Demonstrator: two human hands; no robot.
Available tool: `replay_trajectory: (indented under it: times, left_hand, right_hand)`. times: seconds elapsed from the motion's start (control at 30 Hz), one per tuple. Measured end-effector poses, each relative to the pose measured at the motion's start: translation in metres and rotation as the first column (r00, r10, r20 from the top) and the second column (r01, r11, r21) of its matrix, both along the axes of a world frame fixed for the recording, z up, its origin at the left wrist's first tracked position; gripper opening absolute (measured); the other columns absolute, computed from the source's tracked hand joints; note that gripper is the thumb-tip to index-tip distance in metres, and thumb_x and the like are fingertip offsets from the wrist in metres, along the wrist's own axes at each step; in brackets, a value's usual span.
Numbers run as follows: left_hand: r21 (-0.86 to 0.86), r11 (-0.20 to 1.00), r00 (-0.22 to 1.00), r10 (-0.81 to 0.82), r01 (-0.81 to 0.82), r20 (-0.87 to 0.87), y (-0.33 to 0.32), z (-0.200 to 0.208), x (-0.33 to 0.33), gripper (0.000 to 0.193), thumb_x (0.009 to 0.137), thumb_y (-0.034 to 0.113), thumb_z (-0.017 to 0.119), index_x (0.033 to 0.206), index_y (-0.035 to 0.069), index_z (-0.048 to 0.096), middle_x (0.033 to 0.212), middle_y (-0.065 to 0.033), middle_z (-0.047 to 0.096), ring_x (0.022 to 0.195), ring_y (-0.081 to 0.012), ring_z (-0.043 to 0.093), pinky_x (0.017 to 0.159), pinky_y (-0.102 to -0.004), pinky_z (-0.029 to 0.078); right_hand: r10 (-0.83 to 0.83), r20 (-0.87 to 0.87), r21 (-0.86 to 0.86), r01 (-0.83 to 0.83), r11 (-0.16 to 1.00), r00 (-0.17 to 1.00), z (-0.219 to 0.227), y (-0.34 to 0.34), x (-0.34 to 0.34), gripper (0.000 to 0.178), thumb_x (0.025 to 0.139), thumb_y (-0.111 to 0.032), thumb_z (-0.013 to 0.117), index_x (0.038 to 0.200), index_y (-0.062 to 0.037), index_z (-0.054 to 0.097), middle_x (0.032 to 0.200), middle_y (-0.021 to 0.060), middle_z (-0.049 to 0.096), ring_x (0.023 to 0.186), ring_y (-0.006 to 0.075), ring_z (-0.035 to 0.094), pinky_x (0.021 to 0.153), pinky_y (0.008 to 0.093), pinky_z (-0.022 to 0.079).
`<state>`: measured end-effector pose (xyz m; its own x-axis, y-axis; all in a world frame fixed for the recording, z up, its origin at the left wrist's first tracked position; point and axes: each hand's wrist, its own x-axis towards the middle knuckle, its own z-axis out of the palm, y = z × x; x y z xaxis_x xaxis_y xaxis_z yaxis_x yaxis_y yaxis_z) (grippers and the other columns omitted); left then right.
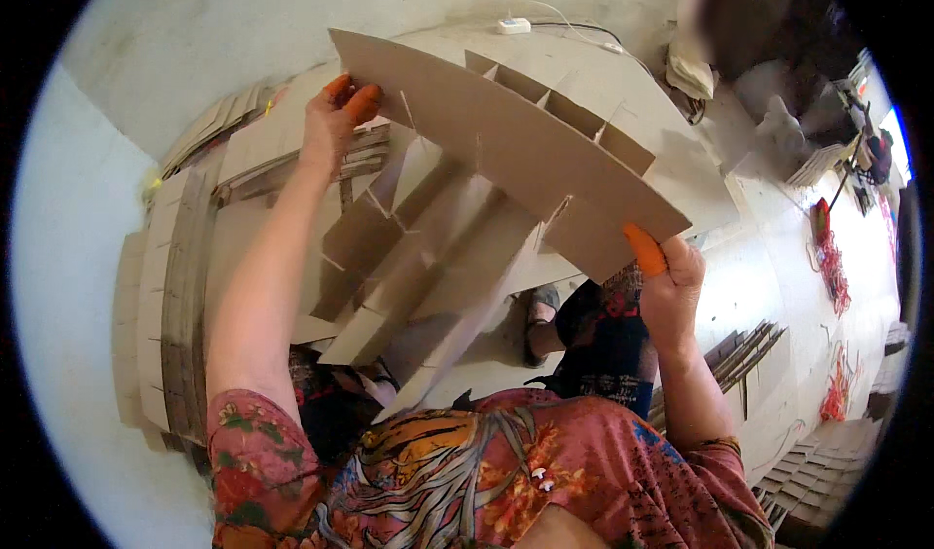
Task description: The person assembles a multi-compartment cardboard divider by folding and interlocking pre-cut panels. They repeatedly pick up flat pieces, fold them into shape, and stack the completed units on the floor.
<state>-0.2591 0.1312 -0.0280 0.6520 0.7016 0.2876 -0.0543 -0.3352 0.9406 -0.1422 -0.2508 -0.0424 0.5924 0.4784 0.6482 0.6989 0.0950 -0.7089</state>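
Observation:
A long brown cardboard strip (pixel 506 140) is stretched between my two hands. My left hand (pixel 338 121), with orange finger covers, pinches its upper edge near the left end. At the lower right end, my right hand (pixel 671 267) grips it, an orange cover on the thumb. Several cardboard cross strips (pixel 418 257) run from the strip down toward my lap, slotted into it and forming a divider grid. More of the grid (pixel 569 111) shows beyond the strip's far side. Some slot joints are hidden behind the strip.
Stacks of cardboard pieces (pixel 180 306) stand along the wall on my left. Slotted strips (pixel 744 354) lie on the right, with finished-looking grids (pixel 817 481) at the lower right. Red string bundles (pixel 829 257) lie on the floor. A white power strip (pixel 514 26) sits by the back wall.

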Motion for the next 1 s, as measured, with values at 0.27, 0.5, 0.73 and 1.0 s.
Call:
replay_trajectory:
  times: [0.27,0.5,0.73,1.0]
  left_hand:
    - [-0.023,0.999,0.999,0.031,-0.032,-0.011,0.015,-0.009,-0.007,0.028,0.084,0.010,0.063,0.108,-0.003,0.058,0.092,-0.0054,0.063,0.076,-0.0107,0.058,0.071,-0.0247,0.049]
    - [-0.068,0.997,0.994,-0.027,0.020,-0.107,0.028,-0.032,-0.009,0.024,0.083,0.011,0.065,0.102,-0.002,0.062,0.088,-0.0062,0.065,0.078,-0.0118,0.059,0.070,-0.0249,0.048]
    - [0.490,0.850,0.862,0.387,-0.194,-0.328,0.043,-0.048,-0.021,0.034,0.083,0.018,0.066,0.105,-0.006,0.060,0.091,-0.0141,0.066,0.076,-0.0200,0.062,0.069,-0.0296,0.049]
    - [0.633,0.707,0.752,0.221,0.314,-0.621,-0.121,-0.016,-0.029,0.034,0.077,0.021,0.068,0.104,0.001,0.061,0.084,-0.0221,0.063,0.078,-0.0376,0.062,0.070,-0.0424,0.049]
  right_hand:
    - [0.047,-0.096,-0.112,-0.058,0.992,0.994,-0.034,0.015,0.002,0.009,0.085,-0.005,0.061,0.091,0.0002,0.064,0.065,0.0156,0.059,0.057,0.0094,0.049,0.055,0.0247,0.043]
    - [0.031,-0.130,-0.290,-0.068,0.955,0.991,-0.064,0.012,0.004,0.011,0.085,-0.006,0.060,0.094,0.0002,0.064,0.069,0.0186,0.061,0.059,0.0133,0.057,0.056,0.0279,0.045]
    - [0.067,-0.092,-0.442,-0.101,0.891,0.993,-0.037,0.013,0.003,0.036,0.082,-0.012,0.065,0.115,-0.0032,0.055,0.085,0.0208,0.064,0.067,0.0269,0.062,0.065,0.0323,0.049]
    - [0.235,0.223,-0.581,-0.065,0.811,0.946,0.007,0.028,0.014,0.067,0.078,-0.007,0.064,0.138,-0.0127,0.034,0.089,0.0223,0.063,0.077,0.0413,0.061,0.070,0.0408,0.050]
